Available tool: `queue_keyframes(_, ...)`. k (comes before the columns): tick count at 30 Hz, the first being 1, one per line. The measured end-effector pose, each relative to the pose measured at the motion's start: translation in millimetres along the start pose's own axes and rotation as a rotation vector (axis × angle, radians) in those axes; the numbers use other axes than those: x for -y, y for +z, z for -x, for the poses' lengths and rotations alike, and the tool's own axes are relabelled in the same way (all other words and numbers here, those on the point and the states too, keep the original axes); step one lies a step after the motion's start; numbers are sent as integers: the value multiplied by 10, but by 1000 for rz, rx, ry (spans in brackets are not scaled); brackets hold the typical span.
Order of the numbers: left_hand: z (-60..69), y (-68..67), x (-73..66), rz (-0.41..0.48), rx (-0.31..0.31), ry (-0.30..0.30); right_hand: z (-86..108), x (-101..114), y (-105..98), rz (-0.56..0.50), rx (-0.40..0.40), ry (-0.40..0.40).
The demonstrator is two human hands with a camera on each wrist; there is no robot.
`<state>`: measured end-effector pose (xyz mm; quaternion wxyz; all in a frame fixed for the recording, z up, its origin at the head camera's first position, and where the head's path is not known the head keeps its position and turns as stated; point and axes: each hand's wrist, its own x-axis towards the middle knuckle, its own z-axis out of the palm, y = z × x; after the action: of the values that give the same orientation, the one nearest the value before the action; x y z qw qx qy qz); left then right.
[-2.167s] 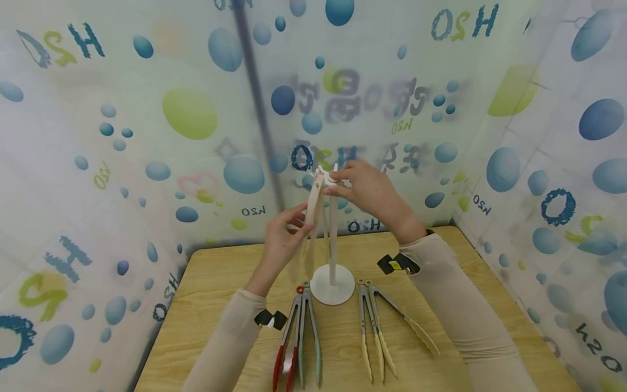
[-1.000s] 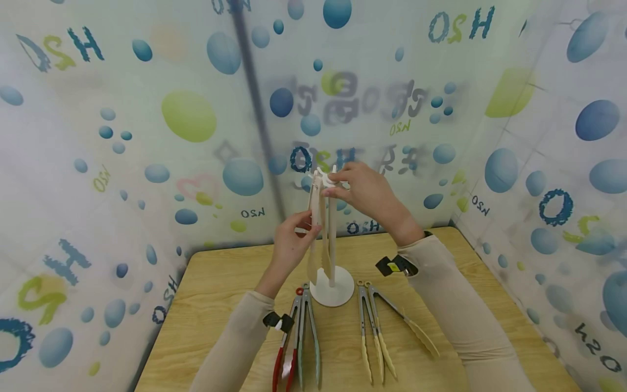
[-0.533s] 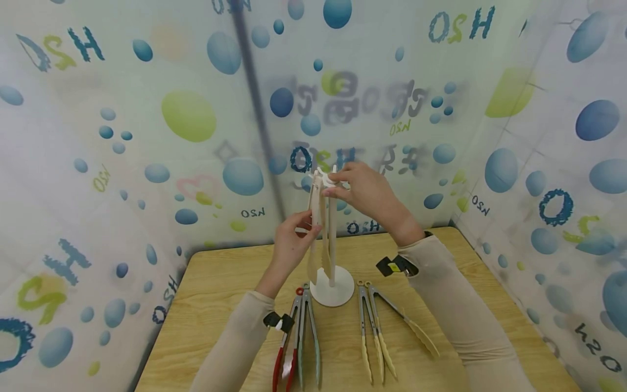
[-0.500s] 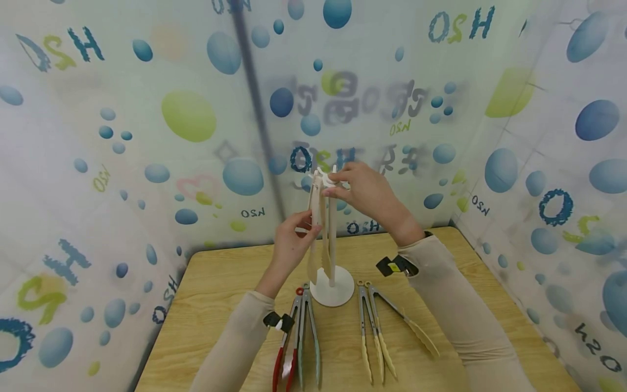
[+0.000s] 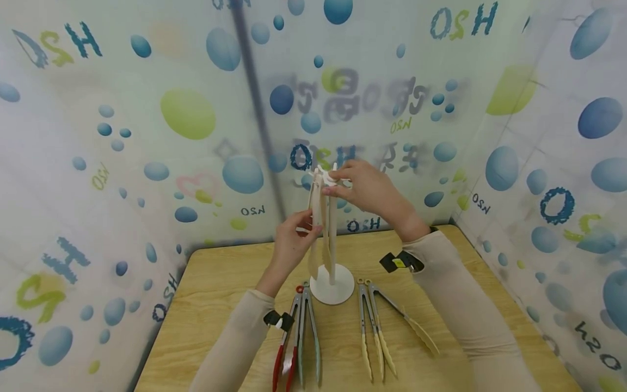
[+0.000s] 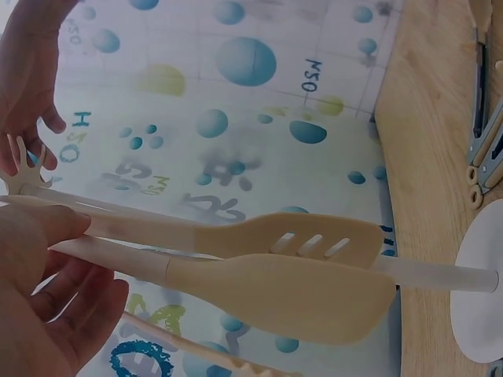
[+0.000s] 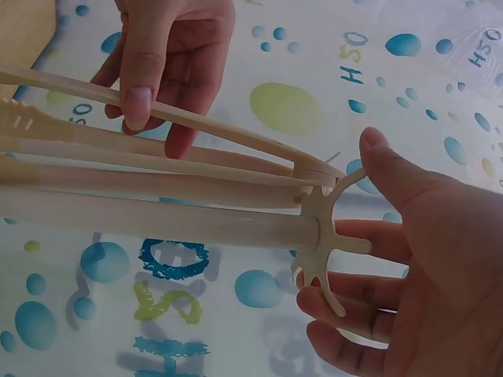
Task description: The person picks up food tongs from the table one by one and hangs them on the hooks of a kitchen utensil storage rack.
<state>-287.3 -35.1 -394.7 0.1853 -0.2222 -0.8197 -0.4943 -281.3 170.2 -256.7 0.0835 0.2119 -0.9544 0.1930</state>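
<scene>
A white utensil stand with a round base [image 5: 343,288] and a hooked top [image 7: 318,228] stands on the table. My left hand [image 5: 292,239] pinches the pale handle of a cream spatula [image 6: 291,298] between thumb and fingers, left of the post. Beside it in the left wrist view hangs a slotted turner [image 6: 236,239]. My right hand [image 5: 369,188] holds the hooked top, its thumb on one hook and fingers around others. Several handles gather at the hooks in the right wrist view. A serrated edge [image 6: 185,343] shows low in the left wrist view; its kind is unclear.
On the wooden table [image 5: 220,305], red-tipped tongs [image 5: 296,321] and green-tipped tongs [image 5: 308,321] lie front left of the base. Two yellow-tipped tongs [image 5: 364,326] lie front right, one [image 5: 406,316] spread wide. Patterned curtain walls [image 5: 191,114] enclose the table.
Since the earliest frame, my left hand has shifted slightly right, and the utensil it pinches hangs more upright near the post. My right hand has stayed on the stand's top.
</scene>
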Motion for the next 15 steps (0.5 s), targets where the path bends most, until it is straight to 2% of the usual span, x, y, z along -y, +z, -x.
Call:
queue_keyframes(6, 11, -2, 17, 0, 13, -6, -16, -42, -51, -14, 59, -40)
queue_keyframes(15, 39, -14, 53, -1, 42, -4, -40, -148, -185, 8, 85, -139)
